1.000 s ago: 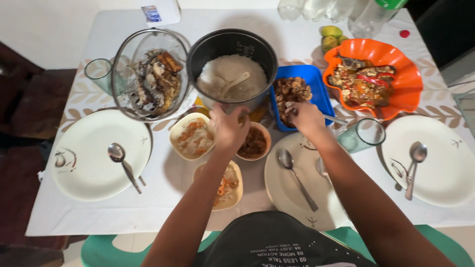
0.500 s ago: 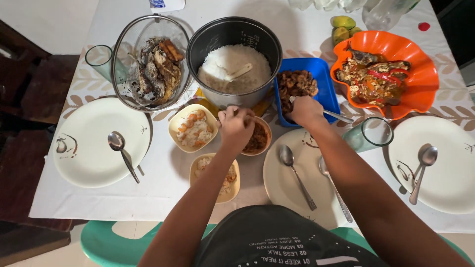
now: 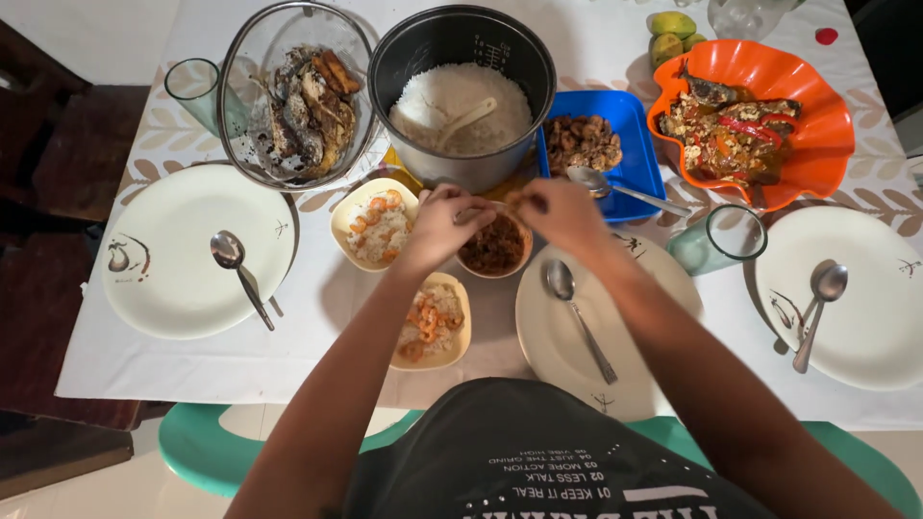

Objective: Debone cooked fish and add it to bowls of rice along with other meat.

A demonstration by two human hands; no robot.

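Observation:
My left hand point(image 3: 435, 227) and my right hand point(image 3: 560, 213) meet just above a small bowl of brown relish point(image 3: 492, 252), in front of the black rice pot point(image 3: 452, 173). A thin pale spoon handle point(image 3: 469, 213) runs between them. The left fingers are curled around it, and the right fingertips pinch at its other end. A metal serving spoon point(image 3: 615, 188) lies free on the blue tray point(image 3: 642, 163) of fried brown pieces, just behind my right hand.
Two cream bowls of rice with shrimp point(image 3: 380, 229) point(image 3: 433, 322) flank my left arm. White plates with spoons lie at left point(image 3: 163, 279), centre point(image 3: 558, 356) and right point(image 3: 875, 317). Behind stand a wire basket of fried fish point(image 3: 231, 106), an orange bowl point(image 3: 829, 144) and glasses point(image 3: 716, 240) point(image 3: 192, 91).
My right hand let go of the serving spoon in the blue tray and moved left to meet my left hand over the brown bowl. The camera tilted slightly down.

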